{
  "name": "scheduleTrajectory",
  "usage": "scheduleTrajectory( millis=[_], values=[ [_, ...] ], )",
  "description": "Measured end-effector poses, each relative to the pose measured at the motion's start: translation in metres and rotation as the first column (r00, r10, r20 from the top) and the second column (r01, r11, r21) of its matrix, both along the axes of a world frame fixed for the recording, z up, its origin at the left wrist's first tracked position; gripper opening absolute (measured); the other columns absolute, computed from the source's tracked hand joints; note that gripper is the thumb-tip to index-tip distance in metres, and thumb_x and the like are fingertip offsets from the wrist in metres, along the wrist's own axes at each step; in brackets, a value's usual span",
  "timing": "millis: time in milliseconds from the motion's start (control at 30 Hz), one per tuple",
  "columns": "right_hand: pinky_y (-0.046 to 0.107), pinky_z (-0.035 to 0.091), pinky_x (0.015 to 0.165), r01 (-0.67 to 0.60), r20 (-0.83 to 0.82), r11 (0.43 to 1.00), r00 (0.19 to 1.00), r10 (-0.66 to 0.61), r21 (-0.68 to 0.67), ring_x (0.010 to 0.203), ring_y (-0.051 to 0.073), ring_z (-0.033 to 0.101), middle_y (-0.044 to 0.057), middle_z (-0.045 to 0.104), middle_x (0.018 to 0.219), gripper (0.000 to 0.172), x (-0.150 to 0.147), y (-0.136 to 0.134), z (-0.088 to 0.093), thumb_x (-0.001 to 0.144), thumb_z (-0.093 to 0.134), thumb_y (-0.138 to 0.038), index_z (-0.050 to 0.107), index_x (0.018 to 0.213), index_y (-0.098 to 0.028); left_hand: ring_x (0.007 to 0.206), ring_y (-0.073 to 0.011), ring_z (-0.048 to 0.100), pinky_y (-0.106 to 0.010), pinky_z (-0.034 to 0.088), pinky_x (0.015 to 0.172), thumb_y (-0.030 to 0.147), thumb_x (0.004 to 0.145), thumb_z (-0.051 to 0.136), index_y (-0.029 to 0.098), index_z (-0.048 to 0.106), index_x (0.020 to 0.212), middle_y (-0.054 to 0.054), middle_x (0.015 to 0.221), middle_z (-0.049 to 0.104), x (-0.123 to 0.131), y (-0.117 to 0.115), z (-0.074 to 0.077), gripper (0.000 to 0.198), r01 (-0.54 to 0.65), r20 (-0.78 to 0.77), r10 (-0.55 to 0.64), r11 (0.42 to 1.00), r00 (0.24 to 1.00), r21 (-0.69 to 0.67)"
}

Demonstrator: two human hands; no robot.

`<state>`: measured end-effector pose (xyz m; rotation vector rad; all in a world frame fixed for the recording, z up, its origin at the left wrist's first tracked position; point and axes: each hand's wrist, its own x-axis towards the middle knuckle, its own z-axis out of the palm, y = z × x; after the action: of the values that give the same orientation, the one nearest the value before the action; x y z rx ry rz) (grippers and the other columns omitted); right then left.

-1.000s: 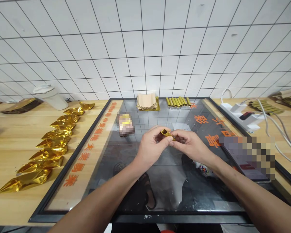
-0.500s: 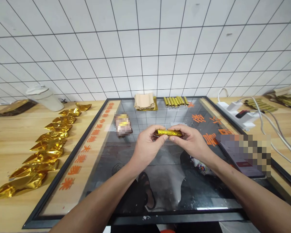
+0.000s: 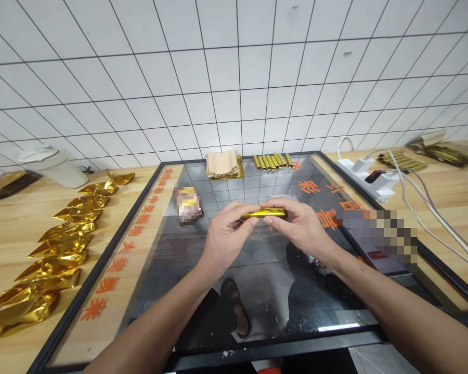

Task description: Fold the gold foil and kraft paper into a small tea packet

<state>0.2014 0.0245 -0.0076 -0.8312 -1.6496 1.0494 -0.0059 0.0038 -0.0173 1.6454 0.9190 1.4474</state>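
Note:
Between my two hands is a small roll of gold foil paper (image 3: 265, 212), held level above the dark glass panel (image 3: 257, 291). My left hand (image 3: 230, 228) pinches its left end with thumb and fingers. The right end is gripped the same way by my right hand (image 3: 296, 221). Beyond the hands, a stack of brownish paper sheets with gold foil (image 3: 223, 164) lies at the panel's far edge. Several gold paper rolls (image 3: 272, 161) lie in a row beside it. A small bundle, partly blurred out (image 3: 188, 203), rests left of my hands.
Several folded gold foil pieces (image 3: 68, 242) line the wooden table on the left, near a white lidded cup (image 3: 54, 165). On the right are a power strip (image 3: 368, 179) with white cables and a partly blurred phone-like object (image 3: 374, 249). More gold paper (image 3: 444, 150) lies far right.
The view has shifted, so the table items sit further left in the picture. Both hands still hold the roll, which now looks smoother and tighter.

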Motion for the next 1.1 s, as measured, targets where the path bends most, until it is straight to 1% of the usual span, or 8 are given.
scheduleTrajectory(
  millis=[133, 367, 433, 533, 667, 833, 1000, 1100],
  values=[
    [0.030, 0.057, 0.064, -0.017, -0.017, 0.999, 1.000, 0.017, -0.030, 0.067, 0.015, 0.068, 0.001, 0.076, 0.092, 0.016, 0.001, -0.001, 0.003, 0.091, 0.085, -0.035, 0.081, 0.103, -0.026, 0.083, -0.0142, 0.068, -0.026, 0.061, 0.073, 0.023, 0.097, 0.075, 0.026, 0.087, 0.110, -0.004, 0.103, 0.071, 0.000, -0.001, 0.003, 0.018, 0.008, 0.009, -0.007, 0.999, 1.000, -0.041],
    [0.031, 0.058, 0.067, -0.029, -0.037, 0.996, 0.999, 0.026, -0.079, 0.071, 0.015, 0.068, 0.002, 0.077, 0.095, 0.020, 0.000, -0.001, 0.005, 0.090, 0.085, -0.038, 0.082, 0.105, -0.025, 0.078, -0.0135, 0.071, -0.028, 0.064, 0.072, 0.028, 0.092, 0.081, 0.023, 0.087, 0.103, -0.004, 0.101, 0.074, 0.001, 0.000, 0.006, 0.014, 0.010, 0.109, 0.008, 0.987, 0.994, -0.158],
    [0.033, 0.061, 0.072, -0.027, -0.063, 0.995, 0.998, 0.021, -0.091, 0.077, 0.017, 0.071, 0.003, 0.078, 0.098, 0.025, -0.001, 0.000, 0.004, 0.088, 0.087, -0.037, 0.080, 0.109, -0.025, 0.078, -0.0145, 0.073, -0.028, 0.063, 0.073, 0.032, 0.087, 0.087, 0.020, 0.086, 0.102, -0.004, 0.096, 0.076, 0.002, 0.002, 0.005, 0.019, 0.045, 0.216, 0.016, 0.961, 0.976, -0.274],
    [0.036, 0.063, 0.077, 0.012, -0.066, 0.996, 0.998, -0.019, -0.093, 0.085, 0.020, 0.074, 0.004, 0.080, 0.101, 0.039, -0.002, 0.000, 0.002, 0.084, 0.091, -0.036, 0.077, 0.119, -0.025, 0.077, -0.0147, 0.074, -0.025, 0.061, 0.072, 0.035, 0.077, 0.096, 0.017, 0.082, 0.102, -0.004, 0.085, 0.078, 0.002, 0.007, 0.004, 0.034, 0.189, 0.417, 0.007, 0.883, 0.909, -0.429],
    [0.036, 0.064, 0.077, 0.046, -0.028, 0.995, 0.998, -0.049, -0.088, 0.082, 0.020, 0.074, 0.004, 0.079, 0.097, 0.040, -0.003, -0.001, 0.002, 0.085, 0.089, -0.037, 0.076, 0.122, -0.024, 0.072, -0.0123, 0.073, -0.023, 0.059, 0.071, 0.033, 0.072, 0.101, 0.016, 0.079, 0.102, -0.003, 0.082, 0.079, 0.001, 0.010, 0.003, 0.041, 0.353, 0.547, -0.033, 0.796, 0.836, -0.491],
    [0.038, 0.066, 0.082, 0.075, -0.033, 0.996, 0.997, -0.077, -0.057, 0.091, 0.022, 0.079, 0.007, 0.082, 0.112, 0.036, -0.006, -0.003, 0.003, 0.085, 0.088, -0.038, 0.077, 0.116, -0.024, 0.075, -0.0127, 0.073, -0.024, 0.059, 0.072, 0.034, 0.077, 0.099, 0.015, 0.079, 0.104, -0.005, 0.088, 0.079, 0.002, 0.011, -0.004, 0.038, 0.396, 0.546, -0.064, 0.759, 0.835, -0.516],
    [0.036, 0.066, 0.078, 0.095, 0.020, 0.995, 0.995, -0.095, -0.025, 0.087, 0.022, 0.079, 0.006, 0.083, 0.108, 0.031, -0.007, -0.005, 0.007, 0.086, 0.084, -0.034, 0.078, 0.114, -0.024, 0.086, -0.0141, 0.073, -0.026, 0.059, 0.077, 0.034, 0.079, 0.098, 0.018, 0.081, 0.111, -0.008, 0.111, 0.082, 0.001, 0.012, -0.012, 0.040, 0.398, 0.506, -0.115, 0.770, 0.855, -0.498],
    [0.035, 0.065, 0.077, 0.106, 0.064, 0.994, 0.992, -0.106, 0.007, 0.085, 0.021, 0.078, 0.005, 0.083, 0.106, 0.032, -0.006, -0.006, 0.009, 0.085, 0.084, -0.032, 0.079, 0.116, -0.025, 0.090, -0.0151, 0.073, -0.027, 0.059, 0.080, 0.037, 0.084, 0.095, 0.019, 0.082, 0.114, -0.009, 0.115, 0.081, 0.001, 0.012, -0.013, 0.037, 0.412, 0.482, -0.157, 0.771, 0.862, -0.486]
  ],
)
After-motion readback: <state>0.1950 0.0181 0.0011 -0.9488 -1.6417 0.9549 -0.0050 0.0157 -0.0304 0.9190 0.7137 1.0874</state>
